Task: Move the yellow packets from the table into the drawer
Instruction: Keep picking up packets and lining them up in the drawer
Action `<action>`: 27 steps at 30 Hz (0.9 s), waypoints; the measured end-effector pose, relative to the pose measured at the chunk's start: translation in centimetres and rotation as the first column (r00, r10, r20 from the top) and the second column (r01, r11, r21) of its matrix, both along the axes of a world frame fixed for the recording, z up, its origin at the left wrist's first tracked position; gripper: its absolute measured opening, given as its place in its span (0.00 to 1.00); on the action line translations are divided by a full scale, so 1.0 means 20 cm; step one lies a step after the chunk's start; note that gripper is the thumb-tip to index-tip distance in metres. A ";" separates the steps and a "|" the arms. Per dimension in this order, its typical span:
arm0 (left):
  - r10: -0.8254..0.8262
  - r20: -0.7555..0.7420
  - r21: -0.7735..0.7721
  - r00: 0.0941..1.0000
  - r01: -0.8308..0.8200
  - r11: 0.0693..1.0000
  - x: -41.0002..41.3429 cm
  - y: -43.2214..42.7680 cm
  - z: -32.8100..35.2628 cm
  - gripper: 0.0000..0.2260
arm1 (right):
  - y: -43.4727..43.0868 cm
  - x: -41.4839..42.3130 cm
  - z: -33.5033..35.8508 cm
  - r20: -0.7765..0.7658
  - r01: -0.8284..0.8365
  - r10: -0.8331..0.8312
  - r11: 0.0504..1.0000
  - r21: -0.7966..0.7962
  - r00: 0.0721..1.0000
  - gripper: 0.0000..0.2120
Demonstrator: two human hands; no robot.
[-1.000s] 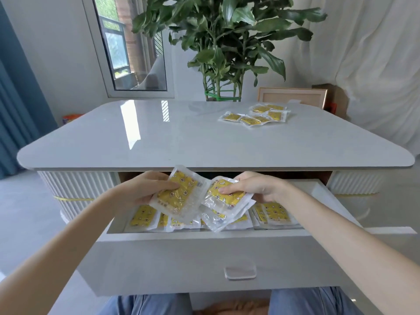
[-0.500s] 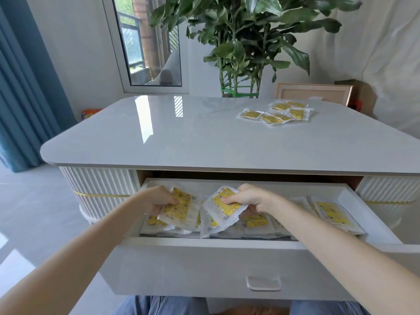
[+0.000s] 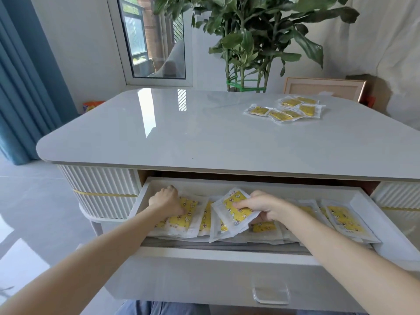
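Observation:
The white drawer (image 3: 268, 255) stands pulled out below the glossy grey tabletop (image 3: 204, 137). Several yellow packets in clear wrappers lie inside it. My left hand (image 3: 167, 200) rests deep in the drawer's left part, pressing a yellow packet (image 3: 185, 217) down onto the pile. My right hand (image 3: 261, 206) pinches another yellow packet (image 3: 234, 210), tilted up on edge above the packets in the middle. A cluster of several yellow packets (image 3: 287, 109) lies on the tabletop at the far right.
A potted plant (image 3: 247, 42) stands behind the table, a wooden frame (image 3: 322, 88) leans at the back right. Blue curtains (image 3: 20, 87) hang at the left, a window (image 3: 150, 39) behind. A clear handle (image 3: 270, 295) sits on the drawer front. My knees show below.
Both hands have sunk lower into the drawer with their packets. The left packet now lies flat on the pile; the right packet is lower but still tilted. The camera has shifted right.

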State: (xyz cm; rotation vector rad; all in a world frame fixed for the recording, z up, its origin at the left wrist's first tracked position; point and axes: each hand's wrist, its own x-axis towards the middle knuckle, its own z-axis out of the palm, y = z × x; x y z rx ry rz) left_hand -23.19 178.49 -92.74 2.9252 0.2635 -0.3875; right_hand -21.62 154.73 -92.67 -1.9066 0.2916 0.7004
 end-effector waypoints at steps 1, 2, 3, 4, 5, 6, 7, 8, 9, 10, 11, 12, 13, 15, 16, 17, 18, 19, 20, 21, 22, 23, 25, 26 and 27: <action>-0.041 0.024 0.077 0.999 0.039 0.996 0.00 0.00 0.00 0.31 | 0.00 0.00 0.00 0.004 0.001 -0.001 1.000 -0.004 1.000 0.08; -0.084 0.046 0.095 0.995 0.079 0.992 0.01 0.00 -0.01 0.34 | 0.00 0.00 -0.01 0.009 0.004 -0.004 1.000 -0.007 1.000 0.10; -0.141 0.060 0.065 0.988 0.137 0.989 0.01 0.00 0.00 0.34 | -0.01 0.00 -0.01 0.011 0.006 -0.006 1.000 -0.008 1.000 0.11; -0.216 0.057 -0.006 0.975 0.216 0.976 0.01 0.00 0.01 0.33 | -0.01 0.00 0.00 0.011 0.005 -0.005 1.000 -0.008 1.000 0.11; -0.305 0.024 -0.065 0.952 0.305 0.950 0.01 -0.01 0.01 0.32 | -0.01 0.00 0.00 0.008 0.004 -0.004 1.000 -0.004 1.000 0.11; -0.397 -0.041 -0.076 0.917 0.393 0.916 0.01 -0.01 0.01 0.33 | -0.02 0.00 0.01 0.004 0.005 -0.005 1.000 -0.001 1.000 0.10; -0.470 -0.130 -0.050 0.873 0.468 0.882 0.01 -0.02 0.02 0.38 | -0.03 0.00 0.01 0.000 0.009 -0.009 1.000 0.002 1.000 0.10; -0.507 -0.223 -0.005 0.832 0.519 0.855 0.01 -0.02 0.01 0.43 | -0.04 -0.01 0.01 -0.001 0.012 -0.012 1.000 0.002 1.000 0.11; -0.519 -0.294 0.049 0.803 0.555 0.830 0.01 -0.03 0.00 0.47 | -0.05 -0.01 0.02 -0.002 0.015 -0.015 1.000 0.001 1.000 0.11; -0.526 -0.328 0.097 0.785 0.582 0.807 0.01 -0.04 0.00 0.51 | -0.06 -0.01 0.02 -0.004 0.022 -0.022 1.000 0.006 1.000 0.12; -0.538 -0.331 0.132 0.775 0.603 0.787 0.01 -0.04 -0.01 0.52 | -0.07 -0.01 0.02 -0.007 0.034 -0.034 0.999 0.014 0.999 0.12; -0.555 -0.317 0.150 0.769 0.618 0.771 0.02 -0.05 -0.01 0.52 | -0.07 -0.01 0.02 -0.011 0.044 -0.044 0.999 0.021 0.999 0.13; -0.569 -0.303 0.159 0.764 0.629 0.761 0.02 -0.06 -0.01 0.52 | -0.08 -0.01 0.03 -0.014 0.052 -0.052 0.998 0.024 0.999 0.13; -0.584 -0.290 0.163 0.758 0.640 0.750 0.03 -0.07 -0.01 0.50 | -0.10 -0.01 0.02 -0.013 0.065 -0.065 0.998 0.015 0.998 0.15; -0.586 -0.288 0.165 0.758 0.642 0.749 0.04 -0.08 -0.01 0.50 | -0.11 -0.01 0.02 -0.007 0.073 -0.073 0.997 0.004 0.997 0.16; -0.586 -0.291 0.169 0.756 0.643 0.747 0.04 -0.09 -0.01 0.50 | -0.12 0.00 0.01 -0.004 0.081 -0.081 0.997 -0.006 0.997 0.16; -0.584 -0.299 0.174 0.755 0.645 0.744 0.04 -0.10 0.00 0.50 | -0.13 0.00 0.01 0.001 0.086 -0.086 0.996 -0.014 0.996 0.14; -0.585 -0.304 0.179 0.752 0.648 0.740 0.04 -0.10 0.00 0.51 | -0.14 0.00 0.00 0.010 0.091 -0.091 0.996 -0.013 0.996 0.11; -0.585 -0.309 0.179 0.750 0.650 0.739 0.04 -0.11 0.00 0.52 | -0.14 -0.01 0.00 0.021 0.098 -0.098 0.995 -0.017 0.995 0.09; -0.585 -0.307 0.172 0.751 0.648 0.742 0.04 -0.12 0.00 0.53 | -0.13 0.00 -0.01 0.039 0.105 -0.104 0.994 -0.029 0.994 0.09; -0.583 -0.300 0.159 0.755 0.642 0.750 0.04 -0.13 0.01 0.53 | -0.13 0.00 -0.02 0.065 0.112 -0.108 0.993 -0.049 0.992 0.12; -0.583 -0.287 0.146 0.760 0.637 0.757 0.04 -0.14 0.01 0.54 | -0.13 0.01 -0.04 0.096 0.121 -0.114 0.990 -0.075 0.989 0.15; -0.593 -0.260 0.130 0.762 0.636 0.760 0.04 -0.18 0.02 0.53 | -0.11 0.01 -0.06 0.145 0.148 -0.129 0.980 -0.133 0.981 0.18; -0.600 -0.254 0.120 0.759 0.640 0.759 0.03 -0.21 0.03 0.52 | -0.11 0.01 -0.07 0.164 0.155 -0.126 0.973 -0.173 0.978 0.19; -0.608 -0.250 0.111 0.754 0.646 0.755 0.03 -0.24 0.03 0.51 | -0.11 0.01 -0.07 0.186 0.151 -0.109 0.961 -0.230 0.976 0.19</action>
